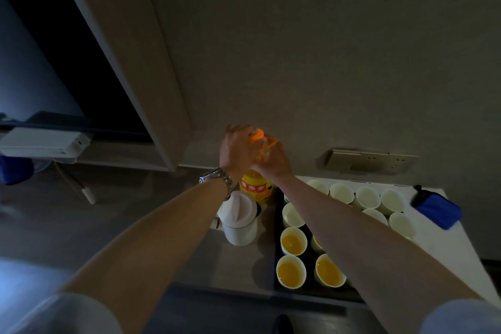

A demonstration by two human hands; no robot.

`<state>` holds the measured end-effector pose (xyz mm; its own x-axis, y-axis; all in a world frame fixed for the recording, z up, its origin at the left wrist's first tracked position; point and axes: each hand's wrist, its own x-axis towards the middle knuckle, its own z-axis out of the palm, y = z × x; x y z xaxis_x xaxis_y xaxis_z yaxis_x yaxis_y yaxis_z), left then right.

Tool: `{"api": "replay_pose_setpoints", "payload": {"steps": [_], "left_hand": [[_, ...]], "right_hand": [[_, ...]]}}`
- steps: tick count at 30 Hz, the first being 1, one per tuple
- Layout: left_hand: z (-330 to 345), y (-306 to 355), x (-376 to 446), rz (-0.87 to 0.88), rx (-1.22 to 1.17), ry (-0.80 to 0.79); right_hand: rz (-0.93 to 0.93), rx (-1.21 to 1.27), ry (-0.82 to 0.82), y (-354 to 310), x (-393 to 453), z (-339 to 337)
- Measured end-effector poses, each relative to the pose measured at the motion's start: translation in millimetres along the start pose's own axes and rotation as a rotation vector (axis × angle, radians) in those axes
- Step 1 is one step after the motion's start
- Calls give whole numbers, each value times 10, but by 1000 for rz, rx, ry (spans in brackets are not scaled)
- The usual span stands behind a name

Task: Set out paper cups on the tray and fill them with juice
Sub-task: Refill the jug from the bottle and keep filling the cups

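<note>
- Working at the cap (257, 134) of the juice bottle (256, 186), bottle standing upright on the counter (162, 225), just left of the dark tray (279, 198)
- Gripping over the orange cap with the left hand (235, 148), fingers curled round the top; watch (218, 177) showing on that wrist
- Holding the bottle's neck and shoulder with the right hand (272, 161), fingers wrapped round it, steadying against the twist
- Cannot tell whether unscrewing or closing; cap apparently seated on the neck
- Showing juice in three paper cups (294, 244) at the near end of the tray; a fourth, partly hidden by the right forearm, also looking orange inside
- Leaving empty one cup (292, 215) on the tray behind the filled ones, plus a cluster of empty cups (367, 196) further back and right, some seemingly on the white surface (447, 238) and not on the tray
- Judging task as partway: filling begun, several cups outstanding, setting-out perhaps unfinished
- Next move, if opening: lifting the bottle clear, tilting over the nearest empty cup, pouring slowly
- Needing care near the white kettle (240, 218), standing just beside the bottle
- Noting a blue pouch (436, 207) lying at the far right, apart from the work
</note>
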<state>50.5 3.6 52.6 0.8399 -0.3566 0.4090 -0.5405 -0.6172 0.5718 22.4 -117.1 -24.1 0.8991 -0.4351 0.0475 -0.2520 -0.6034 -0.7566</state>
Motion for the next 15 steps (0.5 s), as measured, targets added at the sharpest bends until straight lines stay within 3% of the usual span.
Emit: {"api": "replay_pose_setpoints", "payload": {"steps": [4, 8, 15], "left_hand": [[-6, 78, 29, -36, 19, 54], [23, 50, 2, -23, -113, 3], [-142, -136, 156, 5, -244, -303]], "right_hand": [[-15, -3, -1, -100, -94, -60], [-38, 25, -19, -50, -47, -62], [34, 84, -71, -256, -247, -311]]}}
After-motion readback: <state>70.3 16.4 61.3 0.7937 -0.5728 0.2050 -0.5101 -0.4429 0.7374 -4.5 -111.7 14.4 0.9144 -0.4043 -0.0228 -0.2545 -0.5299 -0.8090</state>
